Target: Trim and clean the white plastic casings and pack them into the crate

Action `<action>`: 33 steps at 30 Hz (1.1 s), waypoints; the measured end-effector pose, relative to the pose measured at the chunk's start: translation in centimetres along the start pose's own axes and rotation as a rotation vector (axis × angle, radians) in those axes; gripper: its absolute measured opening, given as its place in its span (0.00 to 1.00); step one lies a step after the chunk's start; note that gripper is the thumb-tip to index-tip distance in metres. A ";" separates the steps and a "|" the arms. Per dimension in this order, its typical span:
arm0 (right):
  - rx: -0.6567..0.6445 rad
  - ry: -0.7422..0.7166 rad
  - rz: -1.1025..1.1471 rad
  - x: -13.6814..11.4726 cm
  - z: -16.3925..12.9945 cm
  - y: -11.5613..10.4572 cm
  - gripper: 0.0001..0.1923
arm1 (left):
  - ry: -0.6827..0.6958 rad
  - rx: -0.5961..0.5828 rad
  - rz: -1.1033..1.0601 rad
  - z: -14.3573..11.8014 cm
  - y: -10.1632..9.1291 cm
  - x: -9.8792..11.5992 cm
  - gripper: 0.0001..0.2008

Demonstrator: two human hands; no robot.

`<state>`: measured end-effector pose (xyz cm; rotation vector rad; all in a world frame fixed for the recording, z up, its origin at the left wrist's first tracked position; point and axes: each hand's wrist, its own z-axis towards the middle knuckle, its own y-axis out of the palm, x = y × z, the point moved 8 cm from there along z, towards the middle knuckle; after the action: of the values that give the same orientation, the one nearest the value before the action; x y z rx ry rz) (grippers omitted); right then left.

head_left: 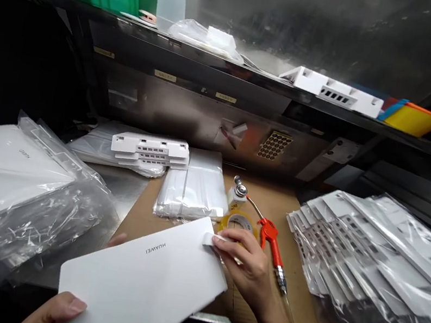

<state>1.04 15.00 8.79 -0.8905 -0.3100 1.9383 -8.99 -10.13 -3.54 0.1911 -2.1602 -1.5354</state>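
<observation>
On the far left lay a big white box in a crinkly clear bag (7, 193). Next to it, low down, the left hand (56, 311) held the near edge of a flat white cover (143, 282) with a name printed on it. The thumb lay on top; the other fingers were hidden under the cover, so they looked clamped on that edge, but I could not tell for sure. The cover was held just above the table (270, 204), tilted, in front of the person.

Behind it sat a stack of white plastic parts (150, 149) and a pile of clear bags (193, 185). The right hand (247, 266) pinched a small white tab (214, 238) at the cover's far corner, fingers pressed together on it. A roll of yellow tape (239, 222) and a red air gun (271, 237) lay just beside that hand. On the right, many bagged white parts (373, 254) were spread out.

The cover looked thin, light, stiff and smooth, so it may slip. Holding it by 2 edges seemed safest.
</observation>
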 end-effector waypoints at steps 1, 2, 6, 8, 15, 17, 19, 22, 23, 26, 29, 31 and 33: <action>0.034 -0.003 -0.003 0.0 -0.2 -0.6 0.19 | -0.003 0.035 0.048 -0.2 -0.5 0.0 0.50; 0.064 -0.004 -0.005 -0.1 -0.5 -1.1 0.19 | -0.004 0.062 0.090 -0.5 -0.8 0.2 0.51; 0.009 -0.005 0.045 -0.8 -1.3 -1.4 0.15 | 0.000 0.091 0.170 -1.4 -1.1 1.1 0.52; -0.052 -0.005 0.075 -1.2 -1.6 -1.1 0.13 | 0.001 0.100 0.186 -1.7 -0.9 1.3 0.52; 0.069 -0.007 0.042 -1.5 -1.2 -2.3 0.13 | -0.045 0.137 0.262 -2.1 0.6 0.5 0.52; 0.014 -0.015 0.057 -1.5 -1.2 -2.2 0.12 | -0.025 0.145 0.261 -2.2 0.5 0.9 0.53; -0.049 -0.020 0.068 -1.5 -1.4 -2.1 0.11 | -0.004 0.148 0.252 -2.2 0.0 1.2 0.54; -0.033 -0.019 0.048 -1.4 -1.6 -2.3 0.11 | 0.003 0.134 0.220 -2.2 -0.9 0.7 0.53; 0.001 -0.017 0.037 -1.4 -1.6 -2.5 0.12 | 0.001 0.119 0.200 -2.1 -1.0 0.4 0.52; 0.058 -0.009 0.036 -1.4 -1.6 -3.0 0.12 | -0.017 0.077 0.144 -2.0 -0.9 -0.2 0.50; -0.025 0.006 0.067 -1.5 -1.8 -2.9 0.11 | 0.006 0.075 0.143 -2.0 -0.6 0.5 0.52; -0.065 0.015 0.077 -1.5 -2.0 -3.0 0.11 | 0.027 0.081 0.165 -2.1 -0.4 1.1 0.53; -0.055 0.013 0.072 -1.7 -2.0 -3.2 0.11 | 0.034 0.090 0.169 -2.0 -0.4 1.0 0.53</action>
<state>5.03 14.97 9.91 -0.9617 -0.3285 1.9979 -8.99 -12.36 -3.10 0.0623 -2.1605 -1.3340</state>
